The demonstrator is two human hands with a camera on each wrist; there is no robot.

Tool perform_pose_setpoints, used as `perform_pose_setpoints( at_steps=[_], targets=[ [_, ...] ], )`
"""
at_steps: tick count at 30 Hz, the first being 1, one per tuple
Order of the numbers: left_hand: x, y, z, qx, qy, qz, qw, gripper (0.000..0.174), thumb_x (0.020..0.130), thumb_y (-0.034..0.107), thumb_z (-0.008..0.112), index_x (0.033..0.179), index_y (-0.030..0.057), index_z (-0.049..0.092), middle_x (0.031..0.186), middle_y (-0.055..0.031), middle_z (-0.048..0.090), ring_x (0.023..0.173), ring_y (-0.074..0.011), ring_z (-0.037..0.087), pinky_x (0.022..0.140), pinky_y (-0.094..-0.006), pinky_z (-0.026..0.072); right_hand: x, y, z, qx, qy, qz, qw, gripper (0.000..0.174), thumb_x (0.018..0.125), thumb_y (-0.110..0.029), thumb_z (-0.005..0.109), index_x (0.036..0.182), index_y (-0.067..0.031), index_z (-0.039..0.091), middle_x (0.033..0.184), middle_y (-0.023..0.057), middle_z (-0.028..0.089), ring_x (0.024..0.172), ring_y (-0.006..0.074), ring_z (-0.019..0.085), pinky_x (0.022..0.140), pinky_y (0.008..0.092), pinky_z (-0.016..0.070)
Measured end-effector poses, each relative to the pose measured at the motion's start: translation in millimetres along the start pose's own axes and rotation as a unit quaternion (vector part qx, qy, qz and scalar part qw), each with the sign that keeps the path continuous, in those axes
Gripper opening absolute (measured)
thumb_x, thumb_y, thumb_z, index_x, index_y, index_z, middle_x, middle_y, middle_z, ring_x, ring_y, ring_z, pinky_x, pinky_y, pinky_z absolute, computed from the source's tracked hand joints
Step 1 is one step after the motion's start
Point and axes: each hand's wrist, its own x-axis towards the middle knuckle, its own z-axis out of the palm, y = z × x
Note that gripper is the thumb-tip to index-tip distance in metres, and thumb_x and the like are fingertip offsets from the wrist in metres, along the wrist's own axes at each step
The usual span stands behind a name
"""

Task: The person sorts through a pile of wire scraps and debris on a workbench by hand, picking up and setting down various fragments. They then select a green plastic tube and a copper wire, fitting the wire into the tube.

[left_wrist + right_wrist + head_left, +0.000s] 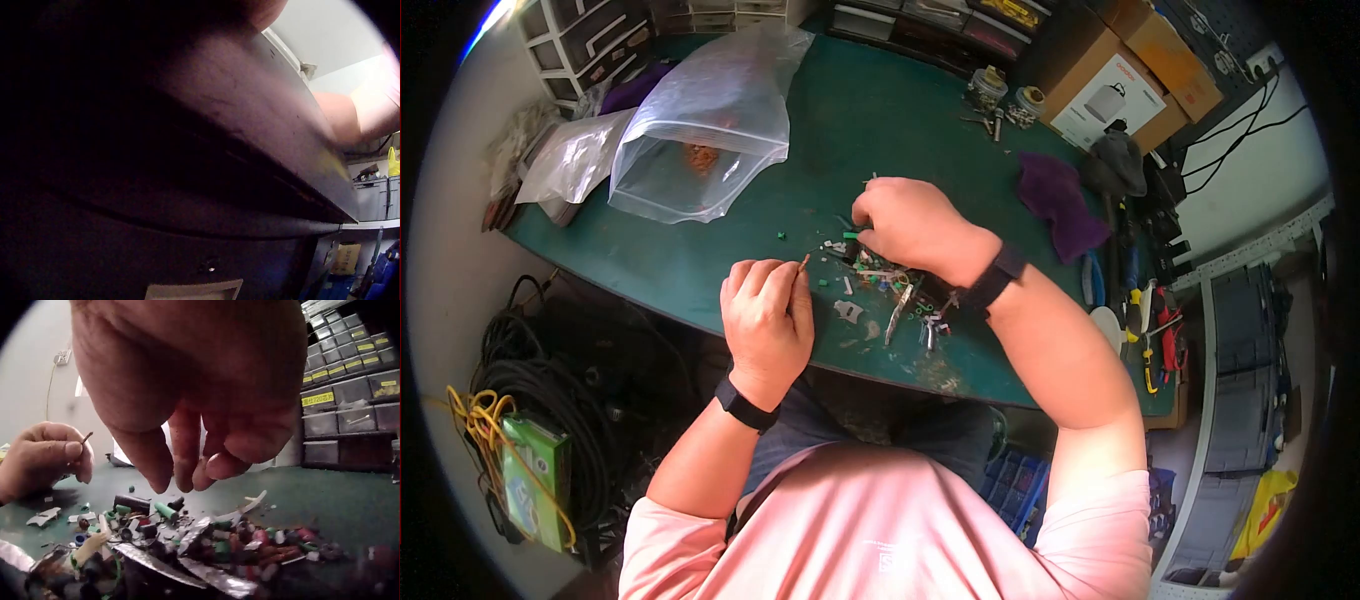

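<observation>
My left hand [762,312] pinches a short copper-coloured wire piece [87,436] between thumb and forefinger, left of a scrap pile. Over that pile hangs my right hand [920,222], fingers pointing down and close together, with nothing visible between the tips in the right wrist view. The pile holds several bits: a green tube [165,511], foil strips [219,578], a curved white tube [250,505], and black, red and white scraps. A torn flat pale scrap [849,311] lies at its near left. The left wrist view is mostly dark and does not show the held piece.
An unsealed clear zip bag [750,165] with copper-coloured bits lies at the back left of the green table [880,110]. Jars [987,88], a cardboard box [1090,60] and a purple cloth [1060,205] stand or lie at the right, with pliers [1168,340] nearer the edge.
</observation>
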Motion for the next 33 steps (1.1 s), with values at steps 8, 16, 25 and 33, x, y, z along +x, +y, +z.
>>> perform_pose_setpoints(
  at_steps=[8,16,25,33],
  targets=[
    [1,-1,-1,-0.012,0.008,-0.004,1.0,0.006,0.082,0.003,0.064,0.088,0.0037,0.064,0.085,-0.0084,0.064,0.082,-0.0289,0.058,0.073,-0.0388,0.0433,-8,4,12,0.011,0.08,-0.047,0.996,0.011,0.072,-0.011,0.066,0.08,-0.0052,0.068,0.085,0.0112,0.064,0.083,0.0321,0.063,0.073,0.0411,0.0519],
    [-1,0,-1,-0.015,0.018,-0.005,1.0,0.006,0.081,0.005,0.065,0.087,0.0041,0.065,0.084,-0.0083,0.064,0.081,-0.0291,0.058,0.071,-0.0396,0.0433,-52,-2,-21,0.378,0.123,-0.011,0.918,0.011,0.076,-0.001,0.068,0.086,-0.0045,0.069,0.082,0.0023,0.061,0.066,0.0096,0.055,0.061,0.0232,0.0455],
    [-2,0,-1,-0.014,0.02,-0.008,1.0,0.005,0.081,0.005,0.066,0.086,0.0039,0.065,0.084,-0.0083,0.065,0.082,-0.0292,0.058,0.071,-0.0395,0.0437,-86,-12,-36,0.484,0.117,0.014,0.867,0.011,0.08,0.004,0.068,0.089,-0.0019,0.068,0.086,-0.002,0.062,0.074,0.0038,0.055,0.065,0.0189,0.0456],
    [3,-9,-16,-0.084,0.016,-0.046,0.995,0.004,0.087,0.004,0.064,0.089,0.002,0.067,0.075,-0.0118,0.063,0.072,-0.0316,0.057,0.067,-0.0392,0.0452,-130,-21,-37,0.431,0.215,0.068,0.874,0.012,0.079,0.006,0.064,0.089,-0.0017,0.063,0.08,-0.0014,0.061,0.069,0.0022,0.053,0.059,0.0198,0.0443]
  ],
)
